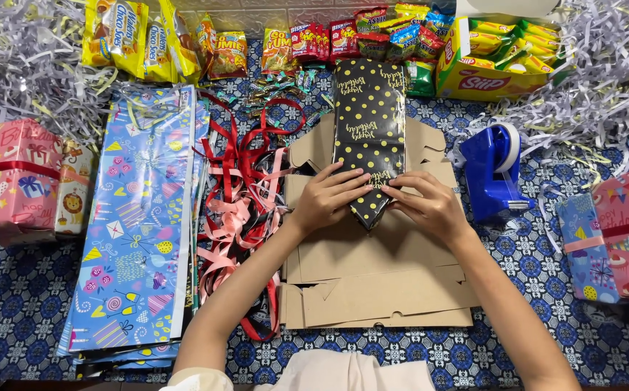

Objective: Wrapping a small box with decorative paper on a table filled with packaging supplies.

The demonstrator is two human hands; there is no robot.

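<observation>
A long box wrapped in black paper with gold dots (pixel 369 116) lies lengthwise on flattened brown cardboard boxes (pixel 379 282). Its near end is folded into a point. My left hand (pixel 332 195) presses on the left side of that folded end. My right hand (pixel 424 203) pinches the right flap of the same end, fingertips meeting the left hand's over the paper.
A blue tape dispenser (pixel 494 168) stands right of the box. Red and pink ribbons (pixel 245 195) and blue gift-wrap sheets (pixel 140 217) lie to the left. Wrapped pink gifts sit far left (pixel 10 174) and far right (pixel 618 239). Snack packets (pixel 292 40) and shredded paper (pixel 17 58) line the back.
</observation>
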